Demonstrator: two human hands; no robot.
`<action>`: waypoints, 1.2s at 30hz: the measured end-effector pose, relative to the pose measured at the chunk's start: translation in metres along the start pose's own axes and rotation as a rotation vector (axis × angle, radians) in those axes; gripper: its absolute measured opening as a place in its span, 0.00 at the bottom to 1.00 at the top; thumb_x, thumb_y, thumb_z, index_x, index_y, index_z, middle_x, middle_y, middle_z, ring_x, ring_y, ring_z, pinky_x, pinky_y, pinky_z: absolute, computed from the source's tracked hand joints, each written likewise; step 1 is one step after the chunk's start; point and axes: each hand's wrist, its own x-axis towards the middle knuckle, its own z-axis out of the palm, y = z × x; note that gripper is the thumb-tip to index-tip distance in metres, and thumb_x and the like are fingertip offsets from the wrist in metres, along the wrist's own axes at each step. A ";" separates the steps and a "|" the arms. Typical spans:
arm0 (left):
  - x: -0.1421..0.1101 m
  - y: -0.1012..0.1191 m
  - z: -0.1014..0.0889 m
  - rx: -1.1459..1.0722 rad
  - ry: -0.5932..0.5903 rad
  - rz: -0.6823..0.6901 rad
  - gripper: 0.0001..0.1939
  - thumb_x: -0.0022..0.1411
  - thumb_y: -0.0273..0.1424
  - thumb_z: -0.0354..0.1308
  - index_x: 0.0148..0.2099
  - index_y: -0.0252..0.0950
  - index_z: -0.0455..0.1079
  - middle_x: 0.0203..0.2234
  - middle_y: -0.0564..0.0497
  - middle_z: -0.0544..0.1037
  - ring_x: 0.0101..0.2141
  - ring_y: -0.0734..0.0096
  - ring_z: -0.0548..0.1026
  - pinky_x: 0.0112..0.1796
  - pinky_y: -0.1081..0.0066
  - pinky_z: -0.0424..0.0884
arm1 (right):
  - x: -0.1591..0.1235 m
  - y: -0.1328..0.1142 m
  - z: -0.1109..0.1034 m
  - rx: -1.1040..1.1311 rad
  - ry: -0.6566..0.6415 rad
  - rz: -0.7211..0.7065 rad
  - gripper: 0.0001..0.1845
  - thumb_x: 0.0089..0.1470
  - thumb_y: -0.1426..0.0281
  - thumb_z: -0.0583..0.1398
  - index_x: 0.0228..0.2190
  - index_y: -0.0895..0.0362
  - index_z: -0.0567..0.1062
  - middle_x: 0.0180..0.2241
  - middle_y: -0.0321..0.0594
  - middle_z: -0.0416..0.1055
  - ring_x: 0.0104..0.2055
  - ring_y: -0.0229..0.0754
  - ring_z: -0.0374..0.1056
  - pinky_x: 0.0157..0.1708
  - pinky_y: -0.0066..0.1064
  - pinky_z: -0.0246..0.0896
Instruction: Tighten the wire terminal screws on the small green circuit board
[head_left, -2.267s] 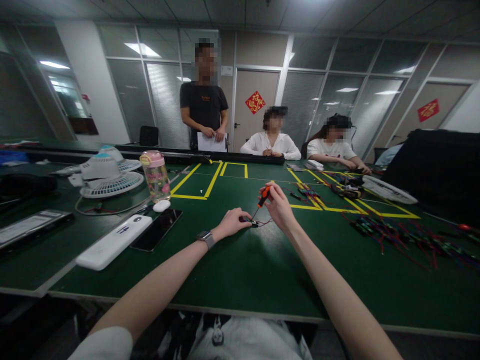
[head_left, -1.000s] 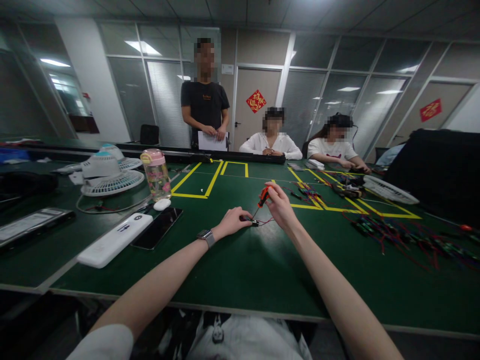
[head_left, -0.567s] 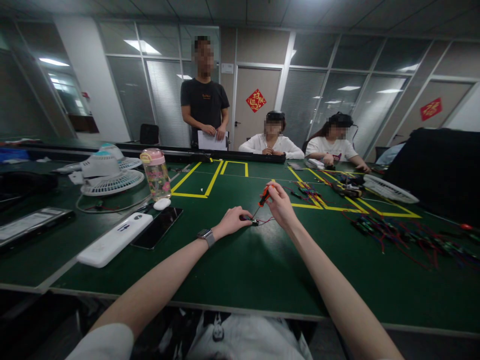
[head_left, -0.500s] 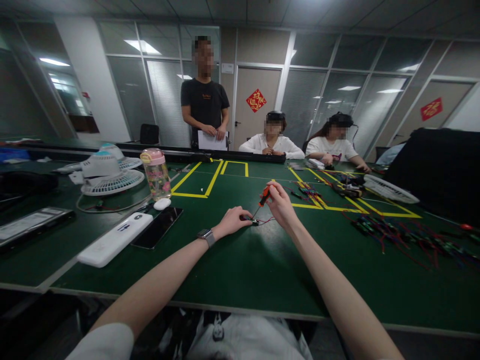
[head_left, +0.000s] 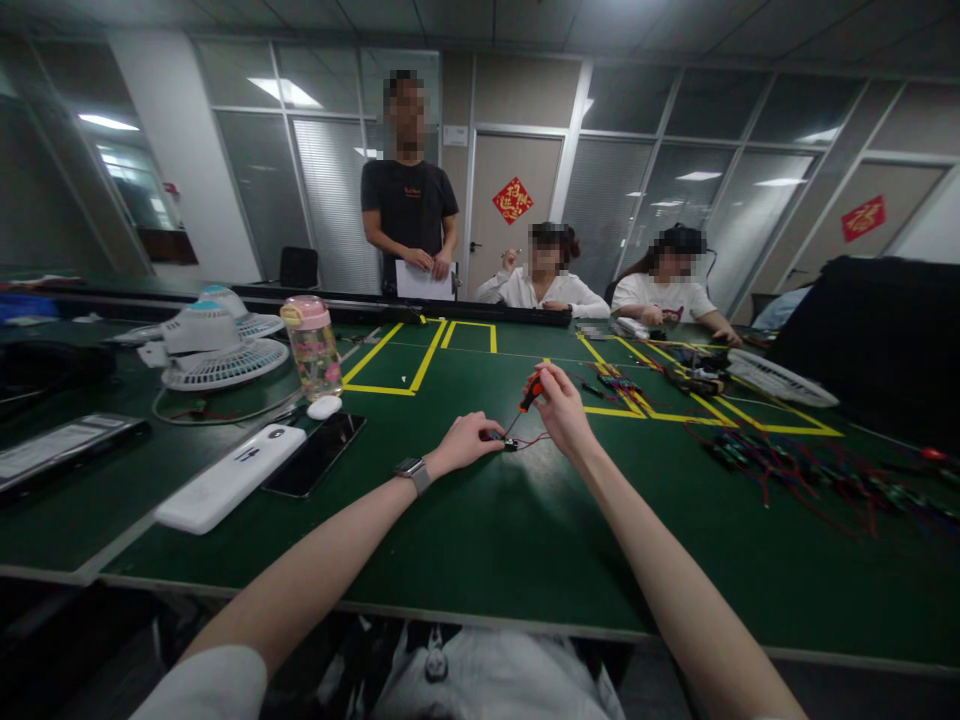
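My left hand (head_left: 463, 443) rests on the green table (head_left: 480, 540), fingers pinched on a small dark part with red wires (head_left: 512, 443). My right hand (head_left: 559, 409) grips a small screwdriver with an orange and black handle (head_left: 529, 392). The screwdriver slants down with its tip on the small part between my hands. A watch (head_left: 412, 473) sits on my left wrist.
A white power bank (head_left: 229, 478), a black phone (head_left: 313, 455), a white mouse (head_left: 324, 407), a pink-lidded bottle (head_left: 311, 346) and white fans (head_left: 217, 350) lie to the left. Wired parts (head_left: 810, 475) are heaped at right. Yellow tape boxes (head_left: 420, 362) mark the table. Three people are beyond the far edge.
My hands have stayed in place on the part; the screwdriver handle shifts slightly. Across the table a seated person has raised a hand beside the head.
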 end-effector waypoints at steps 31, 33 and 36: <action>0.000 -0.002 0.001 -0.004 0.000 0.001 0.12 0.63 0.41 0.62 0.45 0.42 0.79 0.34 0.51 0.73 0.35 0.68 0.71 0.38 0.70 0.64 | 0.001 0.003 -0.005 -0.035 -0.015 -0.004 0.17 0.48 0.54 0.66 0.37 0.48 0.75 0.33 0.34 0.77 0.38 0.42 0.73 0.39 0.36 0.66; 0.000 -0.001 0.000 0.001 0.001 -0.002 0.12 0.63 0.40 0.62 0.45 0.42 0.79 0.34 0.51 0.73 0.35 0.67 0.71 0.38 0.70 0.64 | 0.002 0.004 -0.005 -0.034 0.008 -0.011 0.16 0.47 0.54 0.67 0.35 0.48 0.76 0.33 0.34 0.76 0.36 0.41 0.71 0.37 0.34 0.65; -0.001 -0.001 0.000 -0.007 -0.003 0.007 0.11 0.63 0.40 0.62 0.45 0.41 0.79 0.34 0.51 0.73 0.35 0.67 0.72 0.38 0.70 0.64 | 0.002 0.004 -0.006 -0.042 0.057 -0.029 0.15 0.44 0.56 0.69 0.32 0.49 0.77 0.33 0.33 0.74 0.34 0.39 0.68 0.34 0.31 0.64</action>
